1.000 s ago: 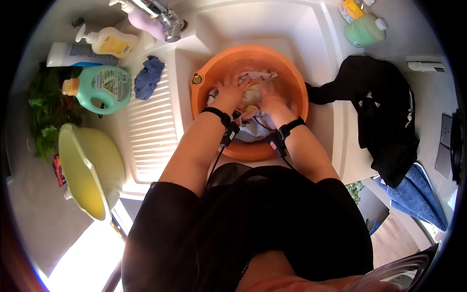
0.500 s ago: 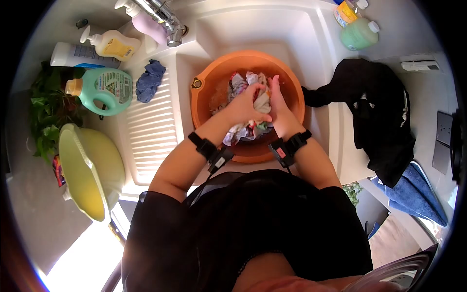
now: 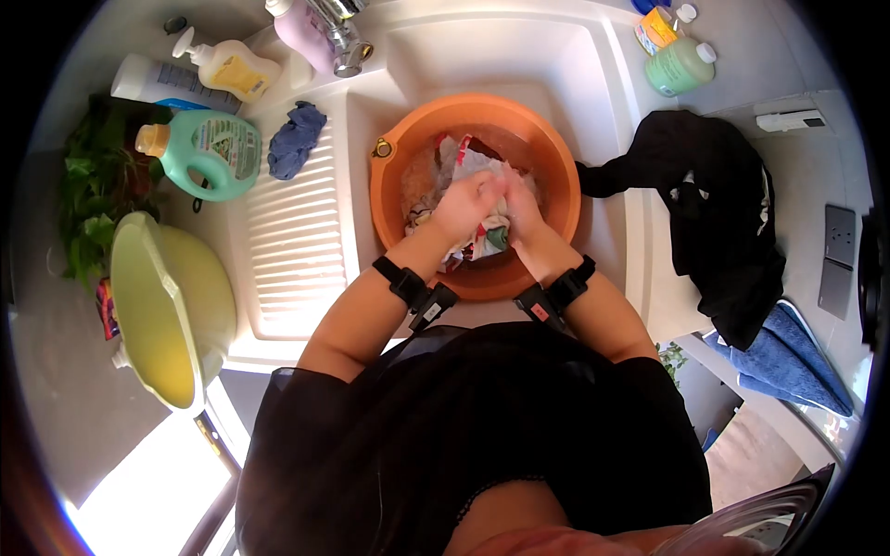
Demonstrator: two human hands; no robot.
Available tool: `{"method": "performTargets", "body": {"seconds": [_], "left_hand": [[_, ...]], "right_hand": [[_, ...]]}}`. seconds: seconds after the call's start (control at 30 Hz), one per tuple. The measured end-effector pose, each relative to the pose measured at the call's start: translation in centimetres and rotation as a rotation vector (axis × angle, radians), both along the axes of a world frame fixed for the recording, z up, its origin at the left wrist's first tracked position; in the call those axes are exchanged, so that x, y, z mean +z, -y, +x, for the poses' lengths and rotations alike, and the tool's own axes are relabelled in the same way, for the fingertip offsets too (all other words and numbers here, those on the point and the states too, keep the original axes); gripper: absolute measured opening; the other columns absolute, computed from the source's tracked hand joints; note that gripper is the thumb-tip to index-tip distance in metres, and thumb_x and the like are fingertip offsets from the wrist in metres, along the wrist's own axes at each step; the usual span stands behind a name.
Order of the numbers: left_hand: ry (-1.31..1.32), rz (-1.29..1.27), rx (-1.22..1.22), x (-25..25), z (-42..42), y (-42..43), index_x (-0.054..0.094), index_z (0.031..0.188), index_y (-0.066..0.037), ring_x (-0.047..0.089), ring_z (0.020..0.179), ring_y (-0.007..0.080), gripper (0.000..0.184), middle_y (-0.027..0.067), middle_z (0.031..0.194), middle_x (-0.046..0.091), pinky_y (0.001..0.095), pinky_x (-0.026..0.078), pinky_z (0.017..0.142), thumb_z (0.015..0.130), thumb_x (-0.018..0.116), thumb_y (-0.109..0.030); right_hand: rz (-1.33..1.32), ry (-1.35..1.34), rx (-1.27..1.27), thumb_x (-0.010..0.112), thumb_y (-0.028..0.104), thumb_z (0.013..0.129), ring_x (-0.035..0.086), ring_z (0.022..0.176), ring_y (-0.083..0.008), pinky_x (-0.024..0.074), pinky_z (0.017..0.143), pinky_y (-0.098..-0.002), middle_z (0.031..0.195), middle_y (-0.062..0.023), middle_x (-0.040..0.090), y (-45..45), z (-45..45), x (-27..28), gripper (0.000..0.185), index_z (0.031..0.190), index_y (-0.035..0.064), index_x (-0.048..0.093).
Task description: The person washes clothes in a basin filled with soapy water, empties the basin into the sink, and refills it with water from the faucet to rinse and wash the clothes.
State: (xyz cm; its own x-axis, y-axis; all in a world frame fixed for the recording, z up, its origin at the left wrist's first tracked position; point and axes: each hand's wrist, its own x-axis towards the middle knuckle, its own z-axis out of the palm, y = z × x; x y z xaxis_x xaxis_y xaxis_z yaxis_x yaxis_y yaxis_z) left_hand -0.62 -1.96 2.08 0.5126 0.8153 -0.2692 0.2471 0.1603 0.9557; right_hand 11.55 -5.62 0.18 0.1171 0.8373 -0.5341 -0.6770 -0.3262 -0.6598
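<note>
An orange basin stands in the white sink with water in it. Inside lies a wet patterned cloth, whitish with red and green parts. My left hand is closed on the cloth, fingers curled toward the middle of the basin. Facing it, my right hand grips the same cloth from the other side. The knuckles nearly meet, and folds of fabric hang below and between them. Some fingertips are hidden in the fabric and slightly blurred.
The ribbed drainboard at left holds a crumpled blue cloth and a green detergent jug. A yellow-green tub stands nearer. The faucet is behind. At right lie a black garment and a blue towel.
My hands have come closer together, and the left fingers have curled in from a spread pose. The cloth has shifted, with a whitish, red-edged part now spread above my hands.
</note>
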Motion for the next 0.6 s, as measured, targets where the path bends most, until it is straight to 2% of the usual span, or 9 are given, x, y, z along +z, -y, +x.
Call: {"method": "performTargets", "body": {"seconds": [0.03, 0.1, 0.13, 0.2, 0.3, 0.4, 0.47, 0.5, 0.6], "left_hand": [[0.019, -0.163, 0.057, -0.9, -0.4, -0.6, 0.061, 0.091, -0.004, 0.058, 0.080, 0.0209, 0.030, 0.0110, 0.085, 0.062, 0.0326, 0.048, 0.072, 0.088, 0.061, -0.034], [-0.006, -0.377, 0.082, -2.0, -1.9, -2.4, 0.063, 0.093, -0.004, 0.058, 0.080, 0.0203, 0.034, 0.0114, 0.088, 0.063, 0.0333, 0.047, 0.075, 0.088, 0.062, -0.038], [-0.076, -0.161, 0.081, -1.4, -2.9, -2.7, 0.063, 0.096, -0.004, 0.058, 0.080, 0.0209, 0.037, 0.0120, 0.087, 0.063, 0.0332, 0.047, 0.076, 0.087, 0.062, -0.040], [-0.213, 0.275, 0.074, -0.1, -4.5, -3.4, 0.063, 0.100, -0.003, 0.060, 0.080, 0.0222, 0.043, 0.0133, 0.086, 0.064, 0.0330, 0.047, 0.078, 0.084, 0.064, -0.043], [-0.639, 0.230, -0.034, 0.4, -5.7, -3.5, 0.057, 0.116, -0.005, 0.058, 0.096, 0.0278, 0.052, 0.0169, 0.110, 0.058, 0.0379, 0.048, 0.084, 0.081, 0.068, -0.042], [-1.231, 0.321, -0.388, 0.9, -5.1, -2.8, 0.044, 0.133, -0.012, 0.048, 0.118, 0.0388, 0.065, 0.0189, 0.138, 0.041, 0.0458, 0.046, 0.091, 0.079, 0.070, -0.037], [-1.266, 0.263, -0.469, 0.1, -4.4, -3.5, 0.036, 0.140, -0.017, 0.035, 0.127, 0.0448, 0.078, 0.0182, 0.149, 0.020, 0.0544, 0.042, 0.094, 0.074, 0.075, -0.035], [-1.283, 0.234, -0.512, -0.3, -4.1, -3.8, 0.032, 0.143, -0.019, 0.028, 0.131, 0.0477, 0.085, 0.0178, 0.154, 0.010, 0.0587, 0.040, 0.096, 0.072, 0.077, -0.034], [-1.067, 0.607, -0.554, 0.6, -2.5, -3.6, 0.020, 0.148, -0.030, 0.017, 0.137, 0.0487, 0.105, 0.0156, 0.156, -0.001, 0.0632, 0.031, 0.101, 0.064, 0.082, -0.034]], "right_hand": [[-0.011, -0.056, 0.055, 0.048, 0.038, 0.096, 0.060, 0.090, -0.0196, 0.0492, 0.077, -0.0320, 0.101, -0.0109, 0.061, 0.2, 0.2, 0.3, 0.038, 0.110, 0.0035, 0.055], [0.055, 0.580, 0.325, 0.056, 0.035, 0.092, 0.061, 0.090, -0.0243, 0.0489, 0.079, -0.0339, 0.100, -0.0144, 0.061, -0.1, 1.7, 1.6, 0.037, 0.111, 0.0029, 0.054], [0.088, 0.899, 0.455, 0.059, 0.033, 0.090, 0.062, 0.090, -0.0266, 0.0487, 0.080, -0.0349, 0.100, -0.0161, 0.061, -0.3, 2.7, 2.5, 0.037, 0.111, 0.0027, 0.054], [0.248, 1.423, 0.564, 0.071, 0.026, 0.077, 0.054, 0.105, -0.0381, 0.0455, 0.088, -0.0396, 0.116, -0.0210, 0.055, -0.6, 5.2, 4.2, 0.045, 0.113, 0.0036, 0.054], [0.380, 1.566, 0.522, 0.075, 0.027, 0.074, 0.048, 0.117, -0.0353, 0.0403, 0.096, -0.0390, 0.125, -0.0204, 0.049, -1.5, 7.4, 4.3, 0.060, 0.126, 0.0103, 0.051], [0.404, 1.750, 0.487, 0.073, 0.033, 0.075, 0.044, 0.121, -0.0389, 0.0368, 0.101, -0.0423, 0.133, -0.0222, 0.043, -1.7, 7.2, 1.3, 0.067, 0.133, 0.0146, 0.046], [0.254, 1.689, 0.628, 0.071, 0.038, 0.077, 0.040, 0.125, -0.0417, 0.0334, 0.104, -0.0449, 0.137, -0.0240, 0.040, -0.5, 5.7, -0.1, 0.072, 0.139, 0.0177, 0.041], [0.110, 1.577, 0.782, 0.069, 0.049, 0.076, 0.026, 0.133, -0.0480, 0.0258, 0.107, -0.0546, 0.149, -0.0228, 0.024, -0.3, 4.9, -0.9, 0.084, 0.145, 0.0211, 0.031], [-0.221, 1.491, 1.114, 0.067, 0.055, 0.075, 0.009, 0.138, -0.0501, 0.0207, 0.108, -0.0592, 0.154, -0.0207, 0.009, -0.7, 2.1, -1.6, 0.090, 0.147, 0.0187, 0.027]]}}
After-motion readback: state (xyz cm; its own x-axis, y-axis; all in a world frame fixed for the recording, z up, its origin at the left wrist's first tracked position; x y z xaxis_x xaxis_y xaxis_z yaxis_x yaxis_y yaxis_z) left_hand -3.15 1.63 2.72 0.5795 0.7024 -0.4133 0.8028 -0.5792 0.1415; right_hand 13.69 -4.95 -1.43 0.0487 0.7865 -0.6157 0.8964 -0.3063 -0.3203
